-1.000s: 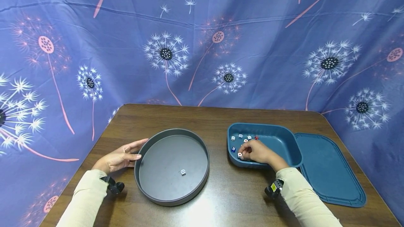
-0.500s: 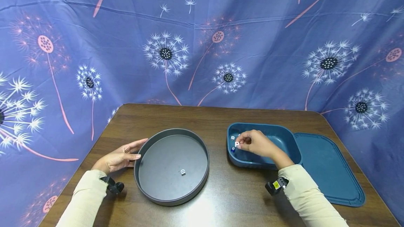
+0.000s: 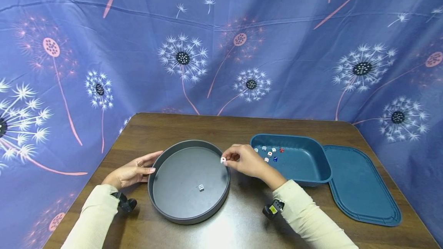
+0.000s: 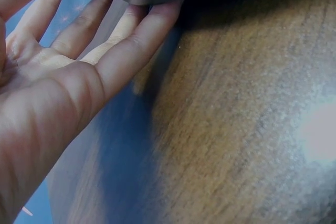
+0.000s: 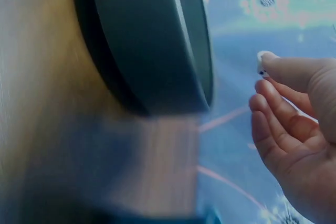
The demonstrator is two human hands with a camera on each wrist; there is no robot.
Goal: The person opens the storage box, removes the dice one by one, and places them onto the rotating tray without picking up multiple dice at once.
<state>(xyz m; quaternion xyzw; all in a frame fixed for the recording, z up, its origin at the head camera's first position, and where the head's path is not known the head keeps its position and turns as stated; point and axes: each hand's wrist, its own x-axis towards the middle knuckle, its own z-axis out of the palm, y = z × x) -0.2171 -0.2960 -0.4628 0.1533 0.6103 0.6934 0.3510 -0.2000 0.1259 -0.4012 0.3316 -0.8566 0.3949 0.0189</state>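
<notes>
My left hand [image 3: 133, 170] holds the left rim of a round dark grey cake pan [image 3: 180, 168], thumb at the rim and fingers along the outer wall. In the left wrist view its fingertips [image 4: 168, 9] meet the pan's lower side. One white die [image 3: 201, 188] lies on the pan's floor. Between thumb and fingers my right hand [image 3: 247, 160] pinches a second white die [image 3: 223, 160] with a red pip, above the pan's right rim. The right wrist view shows this die [image 5: 261, 65] at the thumb tip, mostly covered.
Right of the pan stands a blue rectangular tub [image 3: 304, 160] holding several white, red and blue dice, among them a red die [image 3: 282, 150]. A matching blue lid [image 3: 363, 187] lies beside it on the wooden table [image 3: 194, 126]. A patterned cloth [image 3: 214, 49] hangs behind.
My right hand has picked a white die out of the blue tub, lifted it and carried it left to the pan's right rim. The left hand and pan have stayed put.
</notes>
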